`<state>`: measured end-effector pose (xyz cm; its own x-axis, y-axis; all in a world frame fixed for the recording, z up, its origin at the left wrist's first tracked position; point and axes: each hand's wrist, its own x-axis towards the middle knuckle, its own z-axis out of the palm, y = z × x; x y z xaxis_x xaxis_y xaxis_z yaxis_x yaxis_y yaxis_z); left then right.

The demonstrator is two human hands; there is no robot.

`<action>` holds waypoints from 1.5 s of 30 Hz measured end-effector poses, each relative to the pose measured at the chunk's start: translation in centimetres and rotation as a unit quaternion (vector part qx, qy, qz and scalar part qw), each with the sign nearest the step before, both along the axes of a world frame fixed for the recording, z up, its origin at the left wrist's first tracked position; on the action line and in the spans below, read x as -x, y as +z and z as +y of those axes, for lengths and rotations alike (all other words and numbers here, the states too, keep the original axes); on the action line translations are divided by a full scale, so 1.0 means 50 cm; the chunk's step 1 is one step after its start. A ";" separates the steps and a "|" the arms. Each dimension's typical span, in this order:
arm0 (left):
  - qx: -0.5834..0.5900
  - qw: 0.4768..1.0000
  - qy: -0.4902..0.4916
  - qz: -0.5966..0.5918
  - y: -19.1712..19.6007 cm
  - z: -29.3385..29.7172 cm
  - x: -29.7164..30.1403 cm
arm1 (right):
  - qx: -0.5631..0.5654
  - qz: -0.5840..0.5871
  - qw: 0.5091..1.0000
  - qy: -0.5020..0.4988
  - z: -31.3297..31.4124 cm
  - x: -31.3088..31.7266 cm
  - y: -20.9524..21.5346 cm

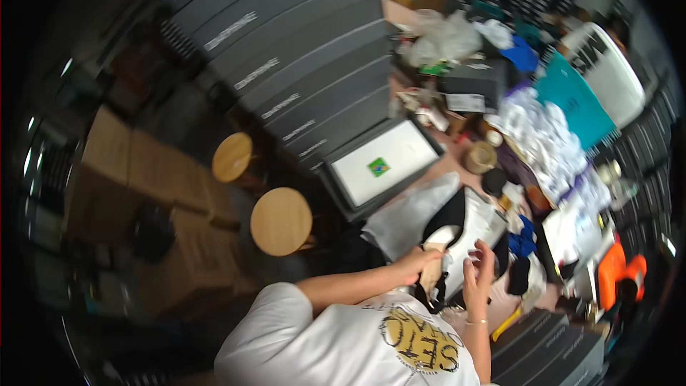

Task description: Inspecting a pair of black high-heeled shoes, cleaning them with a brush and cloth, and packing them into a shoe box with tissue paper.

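My left hand (414,266) is closed on the edge of a beige-and-black shoe-like item (431,273) with dark straps at its lower end. Its exact kind is blurred. Just right of it, my right hand (480,271) is raised with fingers apart and slightly curled, holding nothing I can see. Beyond the hands lie a black piece with a pale rounded end (446,223) and a silvery-white plastic bag (414,216). An open dark box (386,164) lined with white paper, with a small green-and-yellow sticker, stands farther off.
A tall stack of dark grey boxes (286,50) rises at the back. Two round wooden stools (281,221) and brown cartons (164,179) are at left. Tape rolls (480,157), white crumpled cloth (536,136) and an orange tool (620,271) crowd the right. More boxes (550,350) sit lower right.
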<state>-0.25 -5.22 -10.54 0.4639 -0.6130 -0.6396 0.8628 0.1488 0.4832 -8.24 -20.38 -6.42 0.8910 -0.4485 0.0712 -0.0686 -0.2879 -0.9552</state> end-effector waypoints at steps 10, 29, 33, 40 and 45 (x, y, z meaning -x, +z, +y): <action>0.096 0.991 -0.095 0.011 -0.029 -0.002 0.060 | 0.515 -0.027 0.812 0.273 -0.027 -0.101 0.015; -0.004 0.994 -0.019 -0.103 -0.006 0.007 0.044 | 0.132 0.116 0.944 0.279 0.014 -0.031 0.066; 0.070 0.985 -0.022 -0.156 0.032 -0.015 0.075 | 0.341 0.107 0.911 0.207 0.021 -0.103 -0.048; -0.026 0.992 0.008 -0.120 0.049 -0.016 0.056 | 0.238 0.160 0.952 0.106 0.064 -0.187 -0.129; 0.044 0.991 -0.020 -0.123 0.053 0.006 0.071 | 0.185 0.182 0.964 0.047 0.079 -0.163 -0.062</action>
